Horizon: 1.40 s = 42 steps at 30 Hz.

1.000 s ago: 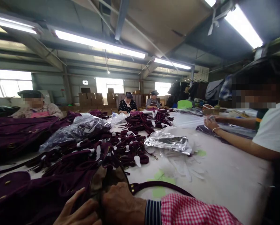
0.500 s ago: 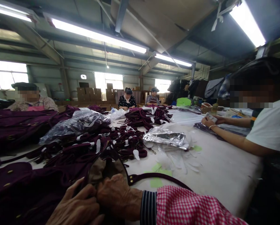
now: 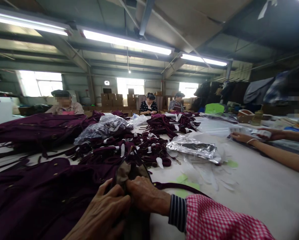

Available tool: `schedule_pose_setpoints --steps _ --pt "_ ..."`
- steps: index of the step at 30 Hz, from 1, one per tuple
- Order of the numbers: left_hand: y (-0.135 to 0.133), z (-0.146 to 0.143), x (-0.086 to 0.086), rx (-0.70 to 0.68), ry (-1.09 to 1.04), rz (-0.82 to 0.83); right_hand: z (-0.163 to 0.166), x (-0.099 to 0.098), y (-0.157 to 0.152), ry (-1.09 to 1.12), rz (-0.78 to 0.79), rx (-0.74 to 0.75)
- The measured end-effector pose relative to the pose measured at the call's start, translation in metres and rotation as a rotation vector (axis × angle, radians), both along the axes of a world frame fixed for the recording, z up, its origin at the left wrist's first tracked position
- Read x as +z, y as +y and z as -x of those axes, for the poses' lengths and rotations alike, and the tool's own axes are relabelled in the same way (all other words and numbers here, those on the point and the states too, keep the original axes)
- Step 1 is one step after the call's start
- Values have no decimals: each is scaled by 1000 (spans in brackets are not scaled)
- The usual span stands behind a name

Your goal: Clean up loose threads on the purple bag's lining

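Observation:
A dark purple bag [image 3: 51,190] with small gold studs lies on the table right in front of me, its brown lining [image 3: 123,173] showing at the open top. My left hand [image 3: 101,213] presses flat on the bag's purple fabric beside the opening. My right hand [image 3: 146,196], in a red checked sleeve with a striped cuff, grips the edge of the opening. Whether its fingers reach inside is hidden. A purple strap [image 3: 182,188] curves away from the bag to the right.
A heap of purple straps with white tags [image 3: 136,150], a clear plastic bag [image 3: 101,128] and a crinkled silver bag [image 3: 193,148] lie mid-table. More purple bags [image 3: 36,128] are stacked left. A co-worker's arms [image 3: 267,150] rest at the right; three people sit at the far side.
The view has swung left and my hands sit more central. My left hand has slid forward onto the bag, closer against my right hand. The co-worker at right has shifted toward the frame edge.

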<state>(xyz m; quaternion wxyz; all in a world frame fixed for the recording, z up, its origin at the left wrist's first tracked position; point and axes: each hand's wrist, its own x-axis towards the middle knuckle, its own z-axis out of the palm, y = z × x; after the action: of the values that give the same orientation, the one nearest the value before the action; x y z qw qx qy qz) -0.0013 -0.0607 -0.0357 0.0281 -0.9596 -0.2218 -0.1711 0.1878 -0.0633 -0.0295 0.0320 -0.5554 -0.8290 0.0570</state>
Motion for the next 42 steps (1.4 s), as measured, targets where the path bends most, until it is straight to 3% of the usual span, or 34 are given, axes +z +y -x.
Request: schedule_pose_setpoints --steps 4,7,11,14,17,21,25,30,34,40,42 --pt "-12 -2 6 51 -7 115 -4 -3 -1 31 -49 33" --pt "-9 -6 -3 76 -56 146 -6 -10 2 1 -66 14" --pt "21 -8 -32 -14 -61 -82 -6 -21 11 4 -55 -42" --pt "36 -8 -40 -44 -52 -225 -10 -24 12 24 -6 -41" --pt "18 -4 -28 3 -45 -169 -18 -18 -8 269 97 77" --pt "-10 0 1 85 9 68 -27 -8 -38 711 312 234" --pt "-11 -1 16 80 129 212 -24 -19 -50 900 270 145" --pt "-12 -3 17 59 150 210 -21 -34 -55 924 148 83" --pt "-14 -5 11 81 128 140 -29 -30 -51 977 228 88" --pt "-14 -7 14 71 121 98 -33 -28 -34 1230 489 -39" --pt "-15 -7 17 72 120 68 -29 -28 -28 1290 501 -103"
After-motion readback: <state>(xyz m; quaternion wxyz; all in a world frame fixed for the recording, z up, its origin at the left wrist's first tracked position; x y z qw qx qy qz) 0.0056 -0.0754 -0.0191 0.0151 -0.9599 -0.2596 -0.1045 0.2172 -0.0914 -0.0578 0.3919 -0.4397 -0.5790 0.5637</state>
